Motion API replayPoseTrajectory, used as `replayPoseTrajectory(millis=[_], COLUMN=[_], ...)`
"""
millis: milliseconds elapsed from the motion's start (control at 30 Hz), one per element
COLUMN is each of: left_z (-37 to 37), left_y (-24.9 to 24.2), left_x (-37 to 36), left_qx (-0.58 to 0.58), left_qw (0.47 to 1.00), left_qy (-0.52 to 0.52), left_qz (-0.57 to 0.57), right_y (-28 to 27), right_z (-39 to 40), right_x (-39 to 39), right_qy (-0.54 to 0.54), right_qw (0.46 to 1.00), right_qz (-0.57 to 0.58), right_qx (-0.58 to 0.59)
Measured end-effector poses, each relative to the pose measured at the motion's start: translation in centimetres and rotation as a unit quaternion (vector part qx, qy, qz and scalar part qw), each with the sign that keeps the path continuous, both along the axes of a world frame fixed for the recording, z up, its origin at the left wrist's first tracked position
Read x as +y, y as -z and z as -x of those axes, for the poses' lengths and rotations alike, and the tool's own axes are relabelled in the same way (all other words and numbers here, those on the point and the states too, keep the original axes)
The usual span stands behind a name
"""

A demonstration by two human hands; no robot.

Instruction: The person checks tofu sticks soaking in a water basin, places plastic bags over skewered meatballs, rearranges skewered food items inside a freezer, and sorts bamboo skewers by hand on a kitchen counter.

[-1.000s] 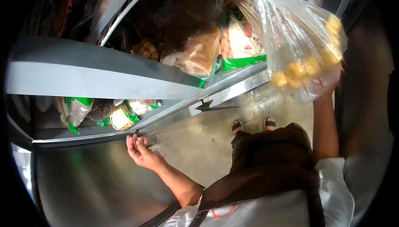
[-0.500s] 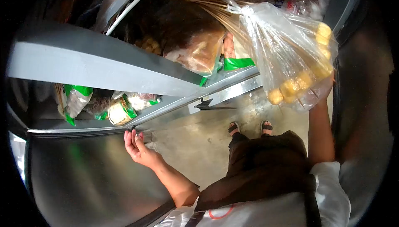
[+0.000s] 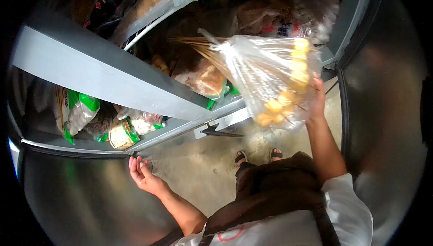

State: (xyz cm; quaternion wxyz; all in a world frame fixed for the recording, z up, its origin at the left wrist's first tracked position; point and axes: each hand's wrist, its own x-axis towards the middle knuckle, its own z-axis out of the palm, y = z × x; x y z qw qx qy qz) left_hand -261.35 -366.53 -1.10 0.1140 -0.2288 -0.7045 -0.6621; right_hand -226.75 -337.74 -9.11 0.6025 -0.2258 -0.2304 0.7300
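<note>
My right hand [image 3: 317, 99] supports a clear plastic bag of skewers [image 3: 275, 79] from its right side, part of the hand hidden behind it. Yellow pieces line the bag's right and lower end, while bare sticks [image 3: 203, 52] poke out past the knotted neck at upper left. The bag hangs in front of the open cabinet's right compartment. Low at left, my left hand [image 3: 148, 178] is palm up with loosely bent fingers and nothing visible in it. Its fingertips are right by the corner of the left door [image 3: 90, 192].
A grey-white divider [image 3: 108, 77] splits the cabinet. Left of it are green-and-clear food packs [image 3: 83, 110] and a round pack [image 3: 122, 135]. Right of it lies a bagged brown item [image 3: 205, 79]; more bags are above a white wire rack edge [image 3: 153, 25]. The right door [image 3: 383, 133] stands open.
The bag of skewers has shifted left and slightly down in view, showing more of my right hand's fingers. My left hand sits a little lower, still by the door corner. The view has tilted.
</note>
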Motion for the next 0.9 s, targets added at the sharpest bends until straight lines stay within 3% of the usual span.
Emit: replayPoseTrajectory(millis=[100,167,200,400,433,500,533,600,733,800,900], left_z=[-0.6,-0.5,-0.4,0.6,-0.1,-0.3,-0.1,0.1,-0.4,-0.7,-1.3], left_y=[-0.5,-0.6,-0.6,1.0,0.5,0.0,-0.1,-0.2,0.7,1.4,2.0], left_x=[-0.1,-0.4,-0.6,-2.1,-1.9,-2.0,-2.2,-2.2,-1.7,-0.8,0.2], left_qx=[-0.005,-0.008,-0.007,0.033,0.010,-0.011,-0.013,-0.018,-0.010,-0.009,-0.007], left_qw=[1.000,1.000,1.000,0.999,1.000,1.000,1.000,1.000,1.000,0.999,0.996], left_qy=[0.000,-0.003,0.001,0.007,0.008,0.009,0.006,0.001,0.021,0.044,0.091], left_qz=[-0.003,-0.011,-0.013,0.009,0.002,-0.005,-0.007,-0.011,0.002,0.006,0.020], right_y=[-6.6,-6.1,-5.9,-6.5,-5.7,-5.5,-6.1,-7.8,-7.1,-8.3,-8.5], right_z=[3.4,5.2,6.4,14.5,16.1,18.9,18.6,17.4,17.8,17.5,17.9], right_x=[-2.0,-0.9,-0.4,2.3,3.2,3.9,3.7,3.3,3.7,4.3,5.5], right_qy=[0.021,-0.024,0.012,-0.016,-0.036,-0.029,-0.029,-0.060,-0.041,-0.075,-0.152], right_qw=[1.000,0.998,0.998,0.995,0.995,0.970,0.970,0.905,0.886,0.826,0.837], right_qz=[0.013,-0.019,-0.025,-0.003,-0.066,-0.005,-0.005,-0.141,-0.149,-0.155,-0.130], right_qx=[-0.015,0.062,0.055,0.097,0.068,-0.242,-0.241,-0.396,-0.436,-0.537,-0.509])
